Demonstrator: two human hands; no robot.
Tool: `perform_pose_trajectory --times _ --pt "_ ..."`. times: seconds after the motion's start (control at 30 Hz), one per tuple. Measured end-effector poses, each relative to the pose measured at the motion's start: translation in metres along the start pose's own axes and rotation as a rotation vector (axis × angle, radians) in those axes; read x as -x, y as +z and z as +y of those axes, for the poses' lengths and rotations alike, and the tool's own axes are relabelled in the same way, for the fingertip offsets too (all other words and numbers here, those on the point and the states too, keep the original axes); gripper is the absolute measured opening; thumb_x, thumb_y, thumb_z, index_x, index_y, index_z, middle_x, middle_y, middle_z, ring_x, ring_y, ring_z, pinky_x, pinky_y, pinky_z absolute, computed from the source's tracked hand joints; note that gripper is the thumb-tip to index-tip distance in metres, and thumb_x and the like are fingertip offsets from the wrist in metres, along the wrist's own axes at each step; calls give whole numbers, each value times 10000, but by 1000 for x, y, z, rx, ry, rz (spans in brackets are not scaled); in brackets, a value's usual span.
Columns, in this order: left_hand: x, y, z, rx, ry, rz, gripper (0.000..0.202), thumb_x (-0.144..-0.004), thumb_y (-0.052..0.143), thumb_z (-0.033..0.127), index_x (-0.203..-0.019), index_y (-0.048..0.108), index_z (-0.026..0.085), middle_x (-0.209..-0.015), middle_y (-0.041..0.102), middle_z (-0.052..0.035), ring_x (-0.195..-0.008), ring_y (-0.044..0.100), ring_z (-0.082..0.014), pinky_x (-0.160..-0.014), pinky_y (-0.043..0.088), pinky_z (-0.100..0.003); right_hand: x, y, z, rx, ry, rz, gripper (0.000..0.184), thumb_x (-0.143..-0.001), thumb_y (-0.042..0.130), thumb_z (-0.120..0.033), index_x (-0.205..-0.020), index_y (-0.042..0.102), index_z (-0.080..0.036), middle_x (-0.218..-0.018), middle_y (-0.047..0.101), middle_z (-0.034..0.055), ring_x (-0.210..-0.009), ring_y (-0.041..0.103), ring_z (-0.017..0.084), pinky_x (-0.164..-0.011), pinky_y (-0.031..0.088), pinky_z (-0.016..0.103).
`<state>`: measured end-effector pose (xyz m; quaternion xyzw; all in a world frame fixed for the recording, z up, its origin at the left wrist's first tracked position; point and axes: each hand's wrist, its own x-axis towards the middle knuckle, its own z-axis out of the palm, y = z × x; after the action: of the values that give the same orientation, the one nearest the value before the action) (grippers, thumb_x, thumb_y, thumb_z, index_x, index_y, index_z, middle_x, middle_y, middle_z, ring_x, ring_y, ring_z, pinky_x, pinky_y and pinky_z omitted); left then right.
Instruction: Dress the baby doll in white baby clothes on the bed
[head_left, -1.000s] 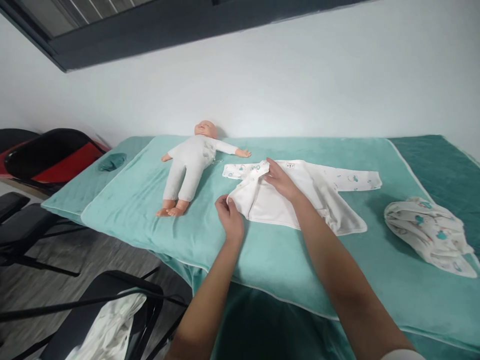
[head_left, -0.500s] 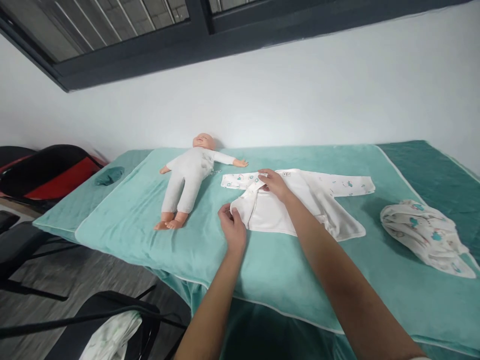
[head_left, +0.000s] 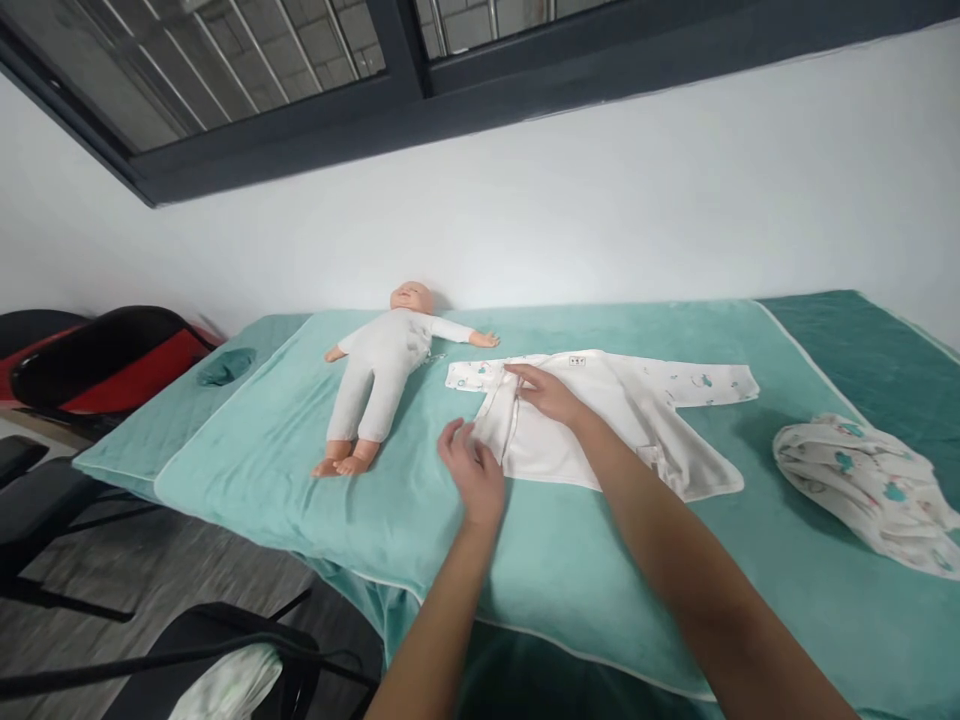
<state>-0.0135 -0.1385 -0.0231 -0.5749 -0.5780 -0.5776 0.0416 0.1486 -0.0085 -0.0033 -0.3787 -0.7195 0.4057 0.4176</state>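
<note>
A white baby shirt (head_left: 559,435) with patterned sleeves lies spread on the green bed cover, its left front panel folded over onto the body. Over that panel, close to the left sleeve, is my right hand (head_left: 551,393), its thumb and fingers apart. My left hand (head_left: 474,475) is beside the shirt's left edge, with loosely bent, separated fingers and nothing held. Whether either hand still touches the cloth, I cannot tell. To the left, a baby doll (head_left: 379,360) with a white cloth body lies on its back, one arm stretched toward the shirt.
A bunched patterned cloth (head_left: 862,490) lies on the green cover (head_left: 300,420) at the right. Black chairs (head_left: 210,660) stand along the front left, one with a pale cloth on it. Behind the bed is a white wall under a dark-framed window.
Both hands have let go of the shirt's front panel and their fingers have spread. The panel now lies folded over to the right. The view has tipped slightly upward.
</note>
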Motion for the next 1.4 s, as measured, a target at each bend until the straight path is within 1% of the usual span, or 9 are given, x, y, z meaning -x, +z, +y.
perform_pose_trajectory --times 0.13,0.23,0.37,0.47,0.57,0.77,1.0,1.23,1.4 --pt "3 1 2 51 226 -218 307 -887 418 -3 -983 623 205 -1037 684 -74 -1037 646 -195 -933 541 -373 2 10 -3 313 -80 43 414 -924 441 -118 -1248 694 -166 -1388 666 118 -1338 576 224 -1182 427 431" --pt "2 5 1 -18 156 -302 313 -886 433 17 -1030 647 194 -1117 732 -92 -1083 672 -219 -956 550 -394 3 13 -7 386 -110 15 372 -957 472 -161 -1255 695 -152 -1345 686 135 -1339 559 261 -1201 386 474" --pt "-1 11 1 -176 27 -365 319 -912 459 77 -1116 681 182 -1306 719 -115 -1290 627 -287 -1142 446 -526 6 15 -14 592 -122 -109 460 -1006 535 -368 -1414 608 -168 -1553 537 142 -1499 396 342 -1246 238 601" --pt "-3 12 4 -285 -13 -432 338 -940 460 124 -1163 702 201 -1409 674 -98 -1406 550 -313 -1226 332 -599 7 16 -18 797 -92 -200 587 -1043 434 -498 -1537 483 -184 -1660 385 132 -1580 252 324 -1258 181 618" --pt "-5 12 8 -359 -22 -489 372 -965 452 171 -1231 706 226 -1471 627 -91 -1461 495 -319 -1240 313 -606 7 16 -19 861 -73 -209 653 -1046 381 -548 -1583 411 -179 -1689 317 126 -1598 210 296 -1266 178 596" --pt "-6 11 13 -460 -7 -539 420 -978 449 214 -1321 691 218 -1530 563 -102 -1505 426 -359 -1242 313 -615 -2 17 -14 872 7 -171 638 -1039 384 -532 -1559 442 -166 -1693 312 99 -1588 242 279 -1269 180 588" --pt "-6 10 12 -459 -1 -572 412 -1003 439 260 -1324 696 236 -1544 547 -82 -1492 453 -323 -1255 293 -602 -7 15 -14 853 22 -121 569 -1041 402 -481 -1518 490 -186 -1646 418 98 -1549 334 240 -1272 208 518" --pt "-7 9 11 -403 -2 -568 370 -989 508 303 -1305 697 262 -1531 567 -52 -1472 480 -295 -1260 275 -599 12 10 -13 923 149 75 548 -1061 320 -380 -1523 466 -122 -1661 381 146 -1544 332 260 -1258 232 497" --pt "-7 4 10 -337 14 -575 359 -993 513 296 -1301 691 254 -1508 593 -74 -1444 512 -280 -1257 282 -595 32 -11 -8 1007 274 25 638 -1062 297 -441 -1565 406 -63 -1688 311 153 -1577 264 283 -1278 184 512"
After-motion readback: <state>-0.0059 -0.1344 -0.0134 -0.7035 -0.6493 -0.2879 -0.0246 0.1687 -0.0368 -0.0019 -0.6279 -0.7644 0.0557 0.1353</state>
